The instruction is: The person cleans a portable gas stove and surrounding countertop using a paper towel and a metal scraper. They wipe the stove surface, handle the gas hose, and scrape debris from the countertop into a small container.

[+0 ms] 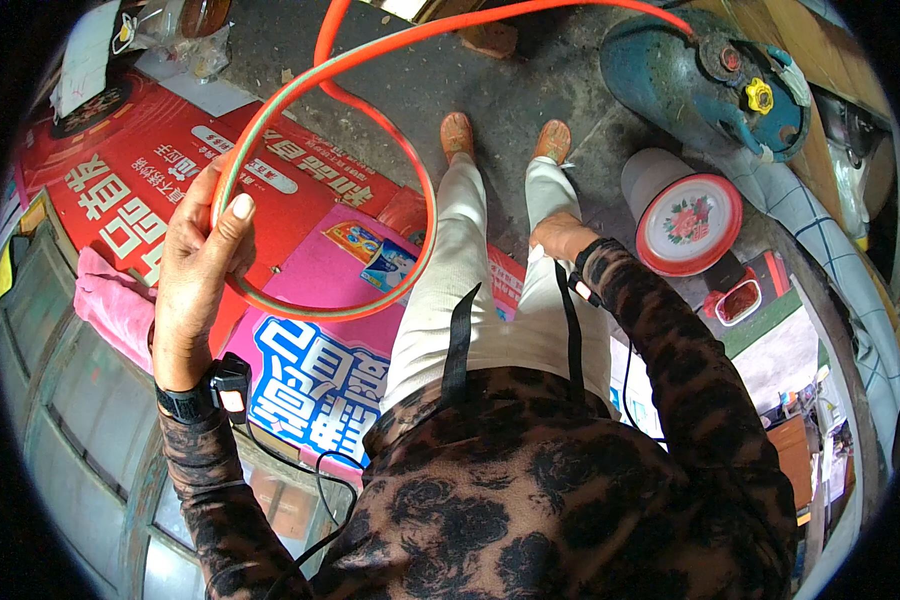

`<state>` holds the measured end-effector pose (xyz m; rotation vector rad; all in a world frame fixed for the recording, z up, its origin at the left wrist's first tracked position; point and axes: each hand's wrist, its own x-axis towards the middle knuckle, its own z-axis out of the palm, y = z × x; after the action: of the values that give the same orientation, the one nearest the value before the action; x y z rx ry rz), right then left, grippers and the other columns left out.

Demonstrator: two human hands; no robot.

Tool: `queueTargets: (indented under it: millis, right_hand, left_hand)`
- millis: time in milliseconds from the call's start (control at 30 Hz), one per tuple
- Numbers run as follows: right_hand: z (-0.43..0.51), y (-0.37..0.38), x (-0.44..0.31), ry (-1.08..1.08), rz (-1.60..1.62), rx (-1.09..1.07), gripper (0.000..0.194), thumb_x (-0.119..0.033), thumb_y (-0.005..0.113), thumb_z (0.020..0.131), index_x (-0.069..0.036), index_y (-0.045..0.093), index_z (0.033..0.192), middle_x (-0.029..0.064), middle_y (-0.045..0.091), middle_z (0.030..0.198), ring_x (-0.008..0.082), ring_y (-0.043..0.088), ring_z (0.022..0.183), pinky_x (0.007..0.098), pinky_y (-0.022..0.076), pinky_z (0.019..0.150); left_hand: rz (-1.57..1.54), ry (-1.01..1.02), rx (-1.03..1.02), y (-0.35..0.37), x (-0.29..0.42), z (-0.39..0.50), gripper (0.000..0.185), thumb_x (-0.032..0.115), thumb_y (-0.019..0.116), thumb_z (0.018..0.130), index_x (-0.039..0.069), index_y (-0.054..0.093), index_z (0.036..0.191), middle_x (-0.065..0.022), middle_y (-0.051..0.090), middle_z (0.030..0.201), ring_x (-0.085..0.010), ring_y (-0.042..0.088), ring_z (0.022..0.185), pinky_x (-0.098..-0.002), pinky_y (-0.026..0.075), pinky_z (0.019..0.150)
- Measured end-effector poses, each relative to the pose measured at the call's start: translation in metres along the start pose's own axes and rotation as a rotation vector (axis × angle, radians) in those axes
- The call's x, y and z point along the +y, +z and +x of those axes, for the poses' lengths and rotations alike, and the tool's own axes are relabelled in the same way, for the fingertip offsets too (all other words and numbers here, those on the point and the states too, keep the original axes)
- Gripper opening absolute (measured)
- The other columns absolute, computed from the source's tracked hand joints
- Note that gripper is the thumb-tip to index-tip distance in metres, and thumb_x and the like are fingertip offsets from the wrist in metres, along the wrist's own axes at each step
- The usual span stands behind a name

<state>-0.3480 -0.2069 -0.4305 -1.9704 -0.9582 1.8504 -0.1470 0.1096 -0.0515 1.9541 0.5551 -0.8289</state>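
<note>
My left hand [208, 240] grips an orange gas hose [360, 52] with a pale green stripe. Below the fingers the hose bends into a wide loop that hangs in front of my legs. One end runs across the top of the view to a blue-green gas cylinder [645, 82] at the upper right, by a regulator with a red centre [730, 60]. Beside it is a yellow valve knob [760, 96]. My right hand [562, 237] is down at my trouser leg, fingers curled; a bit of white shows at them, cloth or trousers, I cannot tell.
A pale bucket [649, 176] near the cylinder has a red-rimmed enamel dish [688, 259] on it. Printed red and pink cardboard [300, 277] lies at the left, with a pink cloth [112, 304]. A checked cloth [832, 247] hangs at right. A brick [491, 39] sits on the floor.
</note>
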Motion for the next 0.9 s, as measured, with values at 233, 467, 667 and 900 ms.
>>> queueTargets:
  millis: [233, 467, 667, 900]
  right_hand:
    - [-0.015, 0.0, 0.01, 0.115, 0.215, 0.233, 0.029, -0.012, 0.064, 0.088, -0.008, 0.07, 0.117, 0.019, 0.07, 0.115, 0.0357, 0.067, 0.111, 0.047, 0.0527, 0.092]
    - [-0.039, 0.004, 0.038, 0.185, 0.302, 0.409, 0.026, -0.017, 0.065, 0.089, -0.007, 0.068, 0.112, 0.0198, 0.071, 0.11, 0.0384, 0.067, 0.106, 0.0484, 0.0515, 0.093]
    - [-0.05, 0.02, 0.064, 0.355, 0.694, 0.743, 0.033, -0.023, 0.071, 0.086, -0.002, 0.065, 0.112, 0.0235, 0.07, 0.106, 0.0402, 0.067, 0.1, 0.0469, 0.0522, 0.085]
    - [-0.15, 0.017, 0.127, 0.347, 0.677, 0.84, 0.071, -0.034, 0.077, 0.082, 0.001, 0.053, 0.138, 0.0264, 0.06, 0.134, 0.0377, 0.061, 0.122, 0.0418, 0.0483, 0.1]
  left_hand:
    - [0.009, 0.022, 0.003, 0.002, 0.0, -0.001, 0.052, 0.026, 0.062, 0.103, 0.007, 0.046, 0.148, 0.009, 0.04, 0.068, -0.002, 0.037, 0.057, -0.0202, 0.03, 0.052]
    - [0.005, 0.065, -0.024, 0.004, 0.002, 0.002, 0.053, 0.027, 0.062, 0.103, 0.006, 0.045, 0.149, 0.0085, 0.04, 0.068, -0.0026, 0.038, 0.056, -0.0207, 0.032, 0.052]
    - [-0.011, 0.059, -0.017, 0.001, -0.003, 0.002, 0.052, 0.027, 0.061, 0.103, 0.007, 0.046, 0.149, 0.0086, 0.041, 0.068, -0.0023, 0.038, 0.055, -0.0201, 0.032, 0.051]
    - [-0.108, 0.137, -0.107, -0.008, 0.004, -0.003, 0.049, 0.027, 0.059, 0.104, 0.008, 0.048, 0.148, 0.0116, 0.04, 0.067, 0.0001, 0.035, 0.053, -0.0185, 0.027, 0.048]
